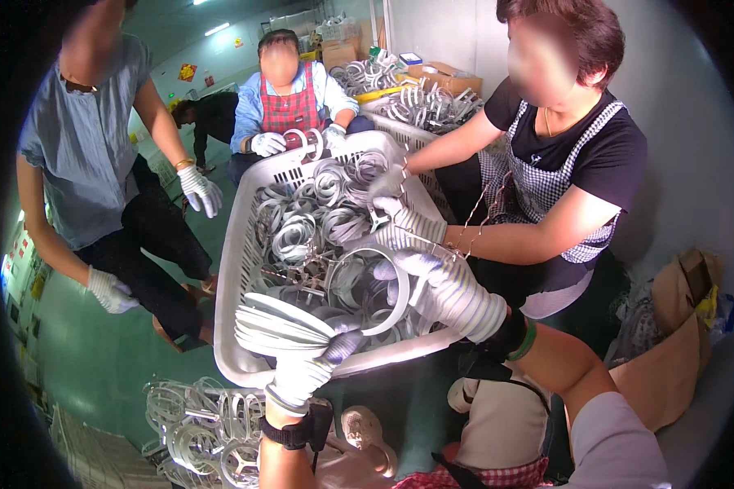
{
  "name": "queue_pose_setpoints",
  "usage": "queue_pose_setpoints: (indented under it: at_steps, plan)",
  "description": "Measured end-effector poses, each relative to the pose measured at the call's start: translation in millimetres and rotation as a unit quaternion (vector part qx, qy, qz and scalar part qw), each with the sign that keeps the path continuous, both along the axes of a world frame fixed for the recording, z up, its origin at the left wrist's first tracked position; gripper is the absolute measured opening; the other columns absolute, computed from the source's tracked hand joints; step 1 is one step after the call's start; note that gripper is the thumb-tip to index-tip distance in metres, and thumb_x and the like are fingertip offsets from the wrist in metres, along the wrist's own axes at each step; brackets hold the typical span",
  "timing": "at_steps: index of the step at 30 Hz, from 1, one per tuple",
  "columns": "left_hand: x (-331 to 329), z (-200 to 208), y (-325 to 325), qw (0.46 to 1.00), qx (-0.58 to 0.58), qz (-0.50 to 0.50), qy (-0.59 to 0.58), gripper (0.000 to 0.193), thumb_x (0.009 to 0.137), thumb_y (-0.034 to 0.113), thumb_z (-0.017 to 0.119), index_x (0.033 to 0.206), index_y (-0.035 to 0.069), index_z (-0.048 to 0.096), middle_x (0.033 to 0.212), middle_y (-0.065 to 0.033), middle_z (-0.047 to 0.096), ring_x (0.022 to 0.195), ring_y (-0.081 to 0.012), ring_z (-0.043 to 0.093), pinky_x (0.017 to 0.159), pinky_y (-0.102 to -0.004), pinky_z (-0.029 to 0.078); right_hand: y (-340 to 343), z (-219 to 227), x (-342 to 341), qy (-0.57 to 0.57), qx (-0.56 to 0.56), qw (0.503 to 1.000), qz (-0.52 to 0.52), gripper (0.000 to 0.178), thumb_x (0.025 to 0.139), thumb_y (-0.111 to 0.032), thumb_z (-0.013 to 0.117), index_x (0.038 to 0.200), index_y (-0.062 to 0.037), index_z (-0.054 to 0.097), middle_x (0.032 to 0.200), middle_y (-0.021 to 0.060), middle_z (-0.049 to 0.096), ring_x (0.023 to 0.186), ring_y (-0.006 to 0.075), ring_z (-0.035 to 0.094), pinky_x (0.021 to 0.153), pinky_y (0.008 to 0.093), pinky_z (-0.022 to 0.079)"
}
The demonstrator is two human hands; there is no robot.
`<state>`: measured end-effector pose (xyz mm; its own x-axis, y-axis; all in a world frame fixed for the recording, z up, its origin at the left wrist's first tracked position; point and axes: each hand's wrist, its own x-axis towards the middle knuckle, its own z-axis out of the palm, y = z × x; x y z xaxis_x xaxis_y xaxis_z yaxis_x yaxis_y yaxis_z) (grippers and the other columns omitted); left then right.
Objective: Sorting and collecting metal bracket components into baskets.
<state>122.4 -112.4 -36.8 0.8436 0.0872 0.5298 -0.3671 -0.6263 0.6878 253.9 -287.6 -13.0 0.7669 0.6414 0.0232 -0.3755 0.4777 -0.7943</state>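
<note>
Both my hands wear striped white gloves with greyish fingertips. My left hand (306,371) is closed on a fanned stack of flat white rings (277,324) at the near left corner of a white plastic basket (235,244). Over the basket's near side, my right hand (461,297) grips a larger single white ring (401,311) by its right side. Below lie many loose grey-white rings (295,236), piled and overlapping. A co-worker's gloved hand (412,226) reaches in just beyond my right hand, at a small white part and some thin brownish strips.
Right of the basket sits a person in a checked apron (538,183). At the far end another person in a red plaid apron (289,102) handles white rings; a third stands at left. Ring bundles (196,424) lie lower left, cardboard (656,375) at right, a second filled basket (400,130) behind.
</note>
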Motion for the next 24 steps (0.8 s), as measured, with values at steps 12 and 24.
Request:
queue_pose_setpoints:
  at_steps: [12, 24]
  plan:
    - [-3, 21, 39, 0.766, -0.643, -0.018, -0.007, 0.016, 0.090, 0.024, 0.060, 0.096, 0.009, 0.059, 0.066, 0.0053, 0.053, 0.044, -0.0024, 0.036, 0.041, -0.0191, 0.031, -13, 5, 10, -0.384, -0.308, 0.860, 0.136, 0.023, 0.081, -0.013, 0.070, 0.097, -0.0016, 0.056, 0.088, 0.0032, 0.062, 0.085, 0.0103, 0.057, 0.079, 0.0279, 0.047]
    - [-9, 17, 45, 0.773, -0.634, 0.006, 0.009, 0.018, 0.088, 0.024, 0.062, 0.096, 0.008, 0.059, 0.065, 0.0052, 0.053, 0.043, -0.0016, 0.035, 0.039, -0.0180, 0.030, -15, -6, 21, -0.560, -0.298, 0.769, 0.079, 0.033, 0.087, -0.028, 0.060, 0.107, -0.0012, 0.062, 0.090, 0.0162, 0.067, 0.082, 0.0261, 0.065, 0.076, 0.0340, 0.049]
